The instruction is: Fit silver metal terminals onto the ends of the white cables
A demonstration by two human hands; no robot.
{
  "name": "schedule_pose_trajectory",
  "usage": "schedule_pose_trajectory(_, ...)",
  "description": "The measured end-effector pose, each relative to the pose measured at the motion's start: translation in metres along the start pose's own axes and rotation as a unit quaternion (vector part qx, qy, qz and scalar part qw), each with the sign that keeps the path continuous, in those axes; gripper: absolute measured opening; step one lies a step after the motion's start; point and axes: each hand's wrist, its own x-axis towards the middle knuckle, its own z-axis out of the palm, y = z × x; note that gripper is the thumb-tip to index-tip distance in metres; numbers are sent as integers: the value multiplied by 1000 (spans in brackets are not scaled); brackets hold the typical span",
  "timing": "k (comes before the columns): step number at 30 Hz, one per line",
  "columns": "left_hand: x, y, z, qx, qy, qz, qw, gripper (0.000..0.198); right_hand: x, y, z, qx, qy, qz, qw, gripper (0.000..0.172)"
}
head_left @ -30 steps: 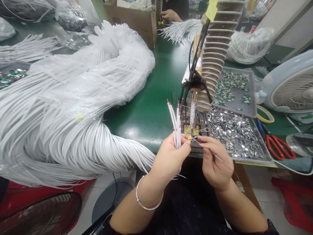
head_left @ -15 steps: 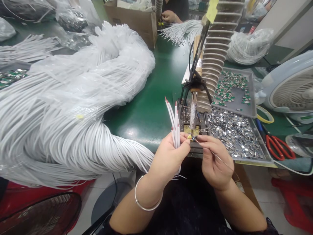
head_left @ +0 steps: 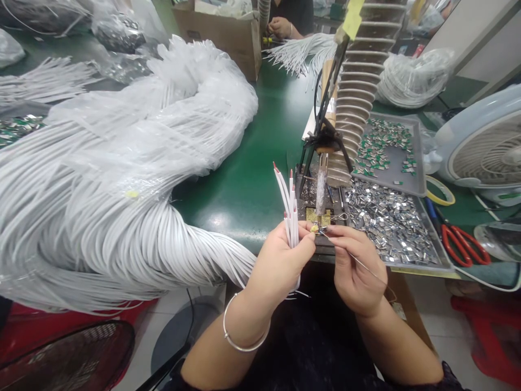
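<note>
The left hand (head_left: pixel 281 265) clasps several cables (head_left: pixel 290 212), red ends upward, in its curled fingers; its fingertips pinch a yellow piece (head_left: pixel 313 228) just beside the tip of the iron (head_left: pixel 321 190). The fingers of the right hand (head_left: pixel 360 269) grip a thin wire (head_left: pixel 367 266) directed at the same point. Contact at the tip is too small to confirm.

The iron hangs tip down from a holder (head_left: pixel 330 133), presumably to leave both hands available. The upright cables are probably held clear of the heat. The hose (head_left: pixel 358 98) beside it likely removes fumes.

Work is positioned at the near edge of the surface (head_left: pixel 228 201). The tray (head_left: pixel 439 247) restricts rightward travel; the bundle (head_left: pixel 163 244) reaches the left wrist. Green surface between bundle and iron allows movement forward-left.
</note>
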Motion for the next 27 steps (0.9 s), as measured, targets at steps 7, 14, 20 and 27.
schedule_pose_trajectory(7,1,-8,-1,-5,2,-22,1000,9,-5,2,0,14,-8,7,1000,27)
schedule_pose_trajectory(14,2,-9,-1,-18,-1,-39,999,10,-7,5,0,28,-9,14,999,27)
schedule_pose_trajectory(20,5,-10,-1,-12,-18,-47,999,9,-5,6,2,18,-5,8,1000,27)
schedule_pose_trajectory(27,5,-7,1,-8,-3,-43,999,6,-1,5,3,12,2,0,1000,25)
